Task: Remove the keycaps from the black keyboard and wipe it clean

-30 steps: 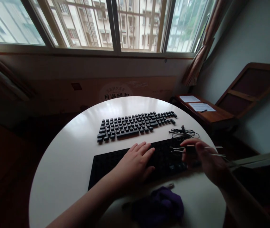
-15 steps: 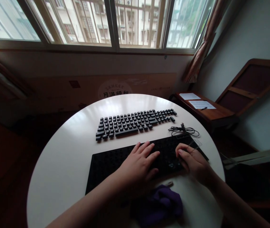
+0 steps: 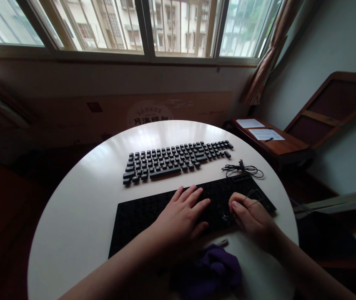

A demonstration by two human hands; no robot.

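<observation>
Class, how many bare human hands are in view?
2: the bare left hand over the middle of the flat black keyboard base, the bare right hand over its right part.

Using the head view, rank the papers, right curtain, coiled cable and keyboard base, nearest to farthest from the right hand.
From the right hand:
1. Keyboard base, directly under it.
2. Coiled cable, just past the base's far edge.
3. Papers, ahead and rightward.
4. Right curtain, hanging in the background.
</observation>
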